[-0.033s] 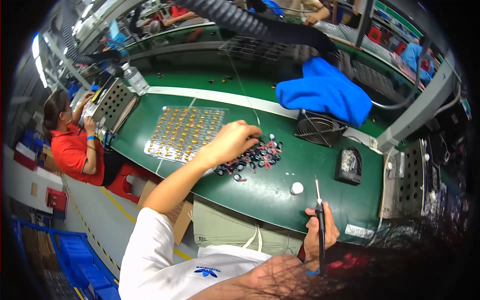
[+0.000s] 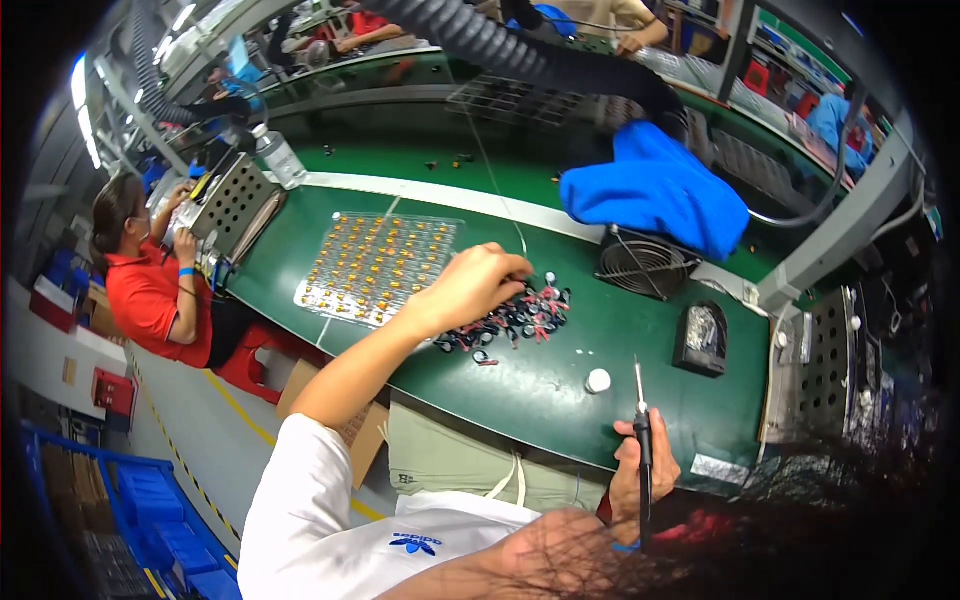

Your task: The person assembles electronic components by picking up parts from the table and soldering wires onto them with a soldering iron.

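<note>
My left hand reaches over a pile of small round black parts with red and black leads. Its fingers are drawn together at the far edge of the pile, and what they pinch is hidden. A thin wire hangs down close to those fingertips. Near the front edge of the bench, my right hand grips a black-handled soldering iron, tip pointing up and away. Left of the pile lies a clear tray with rows of small orange-yellow parts. A small white round piece sits between the pile and the iron.
A black holder stands at the right, with a fan under a blue cloth behind. A perforated metal box borders the right side. A clear bottle is at the far left, near a co-worker in red.
The whole view has shifted slightly. Both hands keep nearly the same places relative to the pile and the bench.
</note>
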The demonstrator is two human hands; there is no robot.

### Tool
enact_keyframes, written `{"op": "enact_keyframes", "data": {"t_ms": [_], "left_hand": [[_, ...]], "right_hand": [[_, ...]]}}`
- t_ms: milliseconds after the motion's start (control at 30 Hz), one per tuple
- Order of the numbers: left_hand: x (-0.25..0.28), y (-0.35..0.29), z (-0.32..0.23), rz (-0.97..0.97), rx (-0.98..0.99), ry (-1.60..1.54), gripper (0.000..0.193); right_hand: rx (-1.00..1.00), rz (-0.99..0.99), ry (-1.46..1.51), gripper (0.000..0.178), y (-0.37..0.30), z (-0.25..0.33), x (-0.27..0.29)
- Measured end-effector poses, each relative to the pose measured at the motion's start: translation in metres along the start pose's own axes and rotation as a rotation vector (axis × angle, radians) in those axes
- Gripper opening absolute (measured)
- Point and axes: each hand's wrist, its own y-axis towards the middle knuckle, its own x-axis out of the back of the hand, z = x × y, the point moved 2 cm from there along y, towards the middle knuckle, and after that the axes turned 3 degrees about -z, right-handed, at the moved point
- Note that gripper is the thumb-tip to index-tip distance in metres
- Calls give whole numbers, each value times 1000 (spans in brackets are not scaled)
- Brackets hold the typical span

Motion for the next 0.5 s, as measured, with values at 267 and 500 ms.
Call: {"op": "enact_keyframes", "data": {"t_ms": [267,500], "left_hand": [[6,-10,-44,-44,-80,-442,20],[-39,-19,-65,29,113,-1004,14]], "right_hand": [[26,-4,11,55,2,11,-1],[134,-88,133,28,7,-3,-20]]}}
